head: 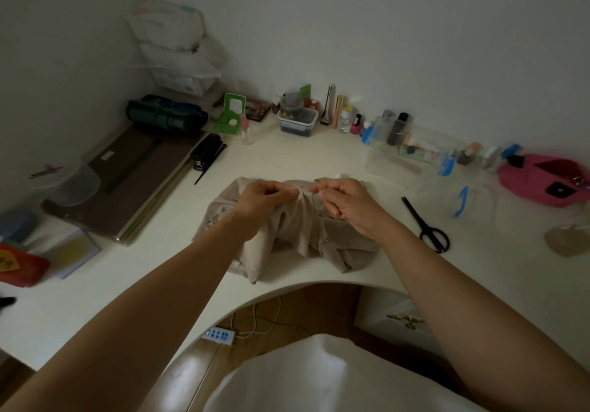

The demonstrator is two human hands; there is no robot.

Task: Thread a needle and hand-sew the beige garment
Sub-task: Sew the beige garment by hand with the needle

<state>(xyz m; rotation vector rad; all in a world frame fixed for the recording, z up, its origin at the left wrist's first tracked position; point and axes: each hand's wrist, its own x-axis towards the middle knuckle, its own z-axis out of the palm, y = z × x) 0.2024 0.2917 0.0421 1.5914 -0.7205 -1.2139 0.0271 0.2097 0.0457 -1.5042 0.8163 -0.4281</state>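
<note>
The beige garment [297,236] lies bunched on the white desk [178,268] in front of me. My left hand [260,202] pinches a raised fold of the fabric at its top edge. My right hand [346,202] sits just to the right of that fold, with thumb and forefinger pinched together at the cloth. A thin needle seems to lie between those fingertips, but it is too small to make out clearly. No thread is clearly visible.
Black scissors [429,226] lie to the right of the garment. A clear plastic box [412,156] and a pink case [549,181] stand at the back right. Small bottles [351,122] line the wall. A stapler [206,151] and flat boards [127,188] fill the left side.
</note>
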